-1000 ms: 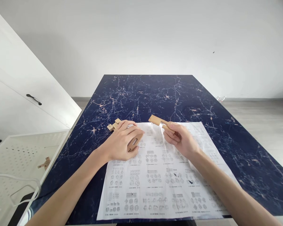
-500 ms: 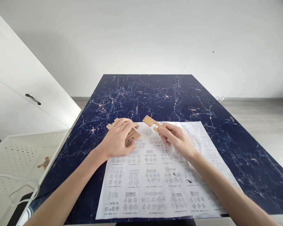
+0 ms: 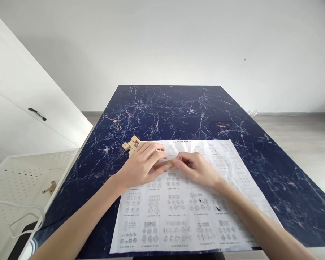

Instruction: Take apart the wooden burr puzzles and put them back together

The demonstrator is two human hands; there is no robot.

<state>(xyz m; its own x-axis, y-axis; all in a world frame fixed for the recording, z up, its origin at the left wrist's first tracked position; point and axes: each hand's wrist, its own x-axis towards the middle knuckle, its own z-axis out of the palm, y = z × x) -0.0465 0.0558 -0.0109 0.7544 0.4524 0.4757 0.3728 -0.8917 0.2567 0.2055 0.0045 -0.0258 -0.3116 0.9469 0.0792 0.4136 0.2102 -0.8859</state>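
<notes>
Head view: a wooden bar (image 3: 160, 165) was held between the two hands, over the printed sheet (image 3: 184, 216); whether the paper was touched by it could not be told. Its left end appeared to be gripped by the left hand (image 3: 141, 163), with the thumb along the near side and the fingers arched above. Its right end was pinched by thumb and forefinger of the right hand (image 3: 199, 168). Whether one piece or two was held could not be told, the middle being covered by fingers. Just beyond the left hand, a cluster of wooden blocks (image 3: 131, 145) was partly hidden, by the sheet's far left corner on the dark blue table (image 3: 165, 112).

From this, several faults were judged possible. With the middle covered, the wood could be turned or pressed crookedly. If the narrow fingertip hold were loosened, the bar could be twisted or dropped. The blocks, so near, could be nudged apart by the left hand, and the creased sheet could be dragged by a wrist.
</notes>
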